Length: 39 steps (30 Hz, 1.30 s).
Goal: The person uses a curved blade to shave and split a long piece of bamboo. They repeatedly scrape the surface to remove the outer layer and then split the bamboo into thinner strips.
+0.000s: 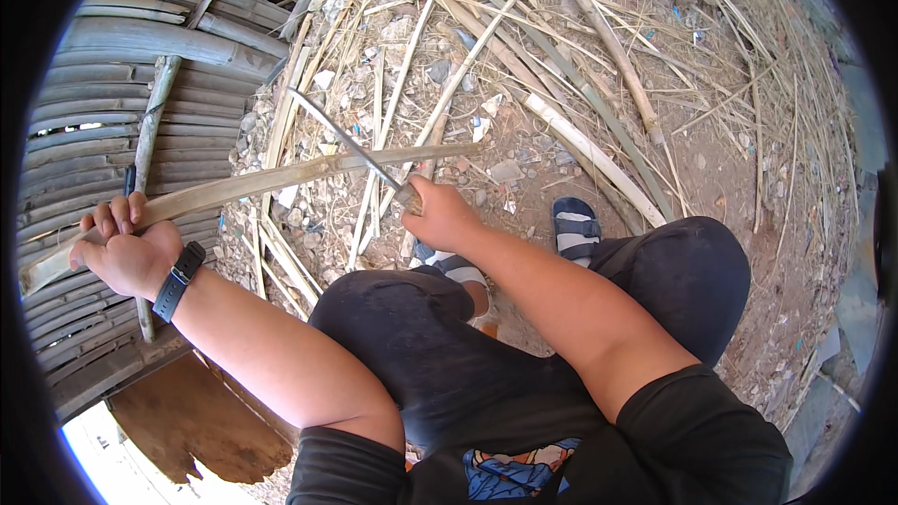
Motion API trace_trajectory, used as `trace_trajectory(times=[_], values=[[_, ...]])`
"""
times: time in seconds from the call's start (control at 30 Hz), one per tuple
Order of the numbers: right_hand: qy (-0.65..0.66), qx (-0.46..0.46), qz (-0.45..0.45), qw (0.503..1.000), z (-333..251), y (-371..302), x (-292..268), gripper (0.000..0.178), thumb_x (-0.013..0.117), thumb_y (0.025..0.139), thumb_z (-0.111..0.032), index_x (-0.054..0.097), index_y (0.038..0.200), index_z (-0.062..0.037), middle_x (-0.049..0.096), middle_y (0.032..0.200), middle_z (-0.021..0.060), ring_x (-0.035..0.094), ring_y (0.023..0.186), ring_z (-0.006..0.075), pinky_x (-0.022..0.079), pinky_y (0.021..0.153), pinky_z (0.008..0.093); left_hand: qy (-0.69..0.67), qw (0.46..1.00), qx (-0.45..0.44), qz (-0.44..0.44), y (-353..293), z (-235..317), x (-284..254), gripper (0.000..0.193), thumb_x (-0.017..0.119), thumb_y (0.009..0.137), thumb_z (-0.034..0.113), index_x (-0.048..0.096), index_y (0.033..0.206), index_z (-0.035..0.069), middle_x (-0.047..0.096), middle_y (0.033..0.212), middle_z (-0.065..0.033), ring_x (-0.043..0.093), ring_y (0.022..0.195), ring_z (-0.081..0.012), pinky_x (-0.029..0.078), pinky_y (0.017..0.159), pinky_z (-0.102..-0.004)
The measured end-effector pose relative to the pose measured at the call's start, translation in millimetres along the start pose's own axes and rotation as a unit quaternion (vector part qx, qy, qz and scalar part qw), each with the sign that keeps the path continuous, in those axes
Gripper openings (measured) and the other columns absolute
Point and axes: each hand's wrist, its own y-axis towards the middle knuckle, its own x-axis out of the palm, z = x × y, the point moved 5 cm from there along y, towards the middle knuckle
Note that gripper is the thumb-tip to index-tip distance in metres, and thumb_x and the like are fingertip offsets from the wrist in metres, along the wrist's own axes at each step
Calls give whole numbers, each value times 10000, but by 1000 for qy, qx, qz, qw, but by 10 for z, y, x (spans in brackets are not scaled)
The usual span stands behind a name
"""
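My left hand point(131, 245), with a dark watch on its wrist, is closed around a long flat bamboo strip point(271, 180) near its left end. The strip runs to the right across the ground in front of my feet. My right hand point(443, 215) grips the handle of a knife point(348, 142), whose long narrow blade points up and to the left. In this view the blade crosses over the strip; whether the two touch, I cannot tell.
A wall of bamboo slats point(150, 122) rises on the left. Split bamboo pieces point(599, 168), a thicker pole point(608, 47), shavings and stones litter the ground ahead. Below my knees are my sandalled feet point(575, 227). A brown sheet point(201, 416) lies at the lower left.
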Motion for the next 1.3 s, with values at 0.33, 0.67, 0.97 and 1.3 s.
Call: trace_trajectory(times=[0.33, 0.67, 0.97, 1.3], values=[[-63, 240, 65, 966, 1859, -192, -106, 448, 659, 780, -228, 616, 1143, 31, 664, 1101, 279, 643, 1064, 405, 505, 931, 440, 12, 998, 0, 54, -16, -53, -68, 476, 378, 1011, 588, 453, 935, 124, 357, 670, 10, 322, 544, -129, 310, 501, -262], [-13, -39, 55, 998, 504, -125, 136, 358, 684, 768, -168, 606, 1093, -39, 674, 845, 246, 661, 822, 440, 525, 748, 487, 38, 996, 7, 85, -49, -52, -101, 430, 363, 1033, 513, 461, 946, 104, 350, 665, 6, 325, 541, -134, 304, 497, -260], [-32, 234, 105, 966, 1525, -138, 69, 441, 654, 779, -203, 607, 1155, 21, 674, 1074, 265, 642, 1060, 403, 505, 930, 443, 48, 993, 22, 106, -53, -41, -34, 419, 335, 1050, 482, 441, 927, 96, 357, 660, -2, 333, 537, -132, 310, 492, -262], [-80, 248, 145, 955, 2095, -343, 79, 410, 716, 784, -248, 626, 1080, 21, 672, 1075, 270, 660, 1000, 417, 519, 863, 467, 74, 981, -12, 176, -59, -104, -119, 465, 311, 1051, 487, 472, 917, 72, 350, 669, -7, 318, 530, -146, 315, 483, -269]])
